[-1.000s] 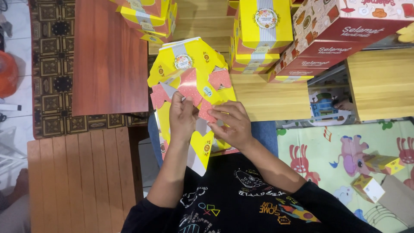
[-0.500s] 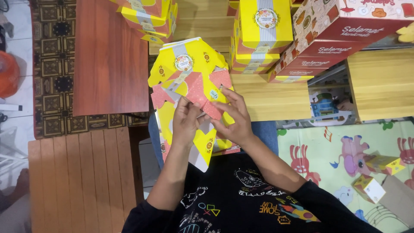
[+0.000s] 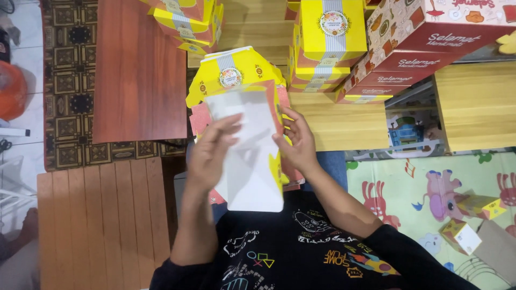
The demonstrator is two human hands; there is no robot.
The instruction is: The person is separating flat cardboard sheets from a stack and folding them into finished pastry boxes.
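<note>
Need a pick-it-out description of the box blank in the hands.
Start from the stacks of finished yellow boxes at top centre. Just below them, both hands hold an unfolded cardboard box blank. Unlike its neighbours, it is flat, showing a plain white panel towards the camera, yellow at its top.

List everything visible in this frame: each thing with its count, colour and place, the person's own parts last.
Flat box blank: one, yellow and pink outside, white inside, held in front of the chest.
Folded yellow boxes: a stack, yellow with grey band, top centre; more at top left.
Red boxes: a stack, red and patterned white, top right.
Wooden boards: one reddish brown, upper left; one lighter slatted, lower left.
Wooden tables: light yellow, centre and right.
Play mat: one, green with pink animals, lower right.
Patterned carpet: brown, left.
Left hand: on the blank's left edge.
Right hand: on its right edge.
</note>
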